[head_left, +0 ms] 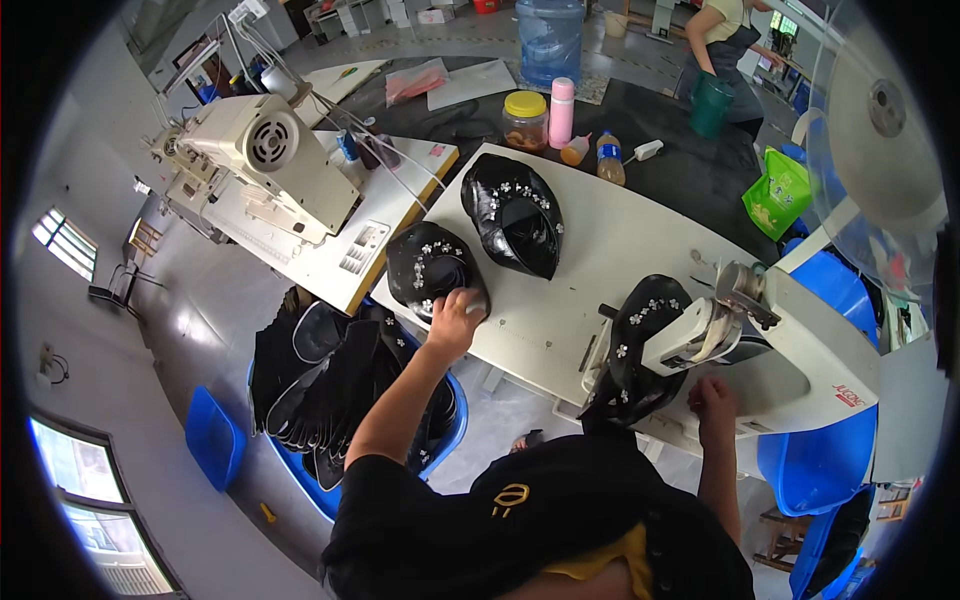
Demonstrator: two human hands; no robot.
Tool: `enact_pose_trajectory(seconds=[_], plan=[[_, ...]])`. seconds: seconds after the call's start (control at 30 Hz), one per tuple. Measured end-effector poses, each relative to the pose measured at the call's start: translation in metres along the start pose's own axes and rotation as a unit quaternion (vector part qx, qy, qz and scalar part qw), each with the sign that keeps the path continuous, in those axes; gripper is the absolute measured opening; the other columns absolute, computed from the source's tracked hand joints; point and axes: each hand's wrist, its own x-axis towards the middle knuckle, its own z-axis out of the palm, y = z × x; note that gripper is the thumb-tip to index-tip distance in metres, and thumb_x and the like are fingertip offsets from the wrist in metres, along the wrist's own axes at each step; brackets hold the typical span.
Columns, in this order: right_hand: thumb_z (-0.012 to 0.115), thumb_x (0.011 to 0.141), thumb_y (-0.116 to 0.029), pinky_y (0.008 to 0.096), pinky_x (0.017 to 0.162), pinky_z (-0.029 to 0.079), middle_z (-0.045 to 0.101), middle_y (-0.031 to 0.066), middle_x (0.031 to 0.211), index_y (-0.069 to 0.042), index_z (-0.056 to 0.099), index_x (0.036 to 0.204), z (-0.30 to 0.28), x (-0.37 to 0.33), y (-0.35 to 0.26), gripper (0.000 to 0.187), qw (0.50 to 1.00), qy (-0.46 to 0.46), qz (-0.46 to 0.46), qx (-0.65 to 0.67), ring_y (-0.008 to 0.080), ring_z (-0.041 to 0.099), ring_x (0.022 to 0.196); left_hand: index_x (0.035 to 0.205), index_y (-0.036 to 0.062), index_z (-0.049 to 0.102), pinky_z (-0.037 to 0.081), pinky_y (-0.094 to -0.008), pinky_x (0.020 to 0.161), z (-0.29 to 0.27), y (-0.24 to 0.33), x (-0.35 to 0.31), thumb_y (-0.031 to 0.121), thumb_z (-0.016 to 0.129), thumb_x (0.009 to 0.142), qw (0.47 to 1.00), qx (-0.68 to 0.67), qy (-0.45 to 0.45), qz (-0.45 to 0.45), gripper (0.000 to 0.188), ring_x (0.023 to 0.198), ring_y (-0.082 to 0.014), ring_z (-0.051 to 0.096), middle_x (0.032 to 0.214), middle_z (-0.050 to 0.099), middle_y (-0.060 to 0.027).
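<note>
My left hand (457,318) is closed on the near edge of a glossy black piece (428,262) that looks like a shoe upper, trimmed with small silvery flowers, at the left edge of the white worktable. A second such upper (512,215) lies just beyond it. Under the head of the sewing machine (800,350) on the right sits a third flowered upper (635,350), its lower part hanging over the near edge. My right hand (712,398) is beside that machine, fingers curled together; what they hold, if anything, is hidden.
A blue tub (455,425) heaped with black uppers (350,380) stands on the floor at left. Another sewing machine (265,150) is behind it. A yellow-lidded jar (526,120), pink flask (561,113) and bottle (610,160) line the far side. A person (725,50) stands beyond.
</note>
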Motion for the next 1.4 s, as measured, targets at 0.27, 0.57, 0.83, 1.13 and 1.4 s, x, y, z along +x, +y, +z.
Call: enact_pose_trajectory(seconds=[0.27,0.57,0.83,1.13,1.4], plan=[[0.062,0.077,-0.004,0.0308,0.068,0.046,0.059,0.0068,0.086,-0.002,0.057,0.096,0.026,-0.02,0.01,0.02,0.946,0.031,-0.194,-0.259,0.0185,0.057,0.075,0.135,0.0177,0.031,0.018,-0.0602,0.103,0.043,-0.04,0.002,0.021,0.077,0.062,0.977,0.078,-0.004,-0.196,0.086,0.135,-0.0322,0.017,0.147,0.016,-0.01],[0.068,0.065,-0.002,0.0386,0.072,0.042,0.053,0.0092,0.096,-0.008,0.056,0.084,0.046,-0.054,-0.015,0.023,0.753,-0.132,-0.441,-0.471,0.0314,0.051,0.085,0.12,0.0063,0.045,0.037,-0.044,0.098,-0.016,0.132,-0.014,0.005,0.076,0.063,0.93,-0.36,0.07,0.038,0.065,0.122,-0.0363,0.039,0.131,0.039,-0.0191],[0.069,0.061,-0.001,0.0357,0.062,0.039,0.052,0.0083,0.076,-0.006,0.056,0.076,0.05,-0.065,-0.08,0.02,0.786,-0.191,-0.443,-0.387,0.0286,0.049,0.074,0.101,0.0084,0.058,0.042,-0.0407,0.081,-0.084,0.223,0.028,0.013,0.074,0.065,0.827,-0.464,0.059,0.312,0.039,0.097,-0.027,0.054,0.092,0.055,-0.0067],[0.067,0.063,-0.001,0.0369,0.068,0.04,0.054,0.0083,0.081,-0.005,0.056,0.077,0.036,-0.054,-0.056,0.018,0.8,-0.146,-0.408,-0.414,0.0289,0.05,0.079,0.091,0.009,0.061,0.042,-0.0381,0.075,-0.065,0.22,0.017,0.017,0.072,0.07,0.862,-0.435,-0.008,0.258,0.026,0.088,-0.0259,0.054,0.091,0.056,-0.0063],[0.067,0.063,0.0,0.0389,0.075,0.041,0.052,0.0091,0.095,-0.006,0.055,0.086,0.045,-0.053,-0.032,0.027,0.79,-0.194,-0.397,-0.425,0.0312,0.051,0.09,0.099,0.0076,0.06,0.041,-0.0407,0.093,-0.057,0.221,-0.01,0.006,0.072,0.069,0.85,-0.488,0.081,0.181,0.033,0.113,-0.0328,0.047,0.116,0.05,-0.0116]])
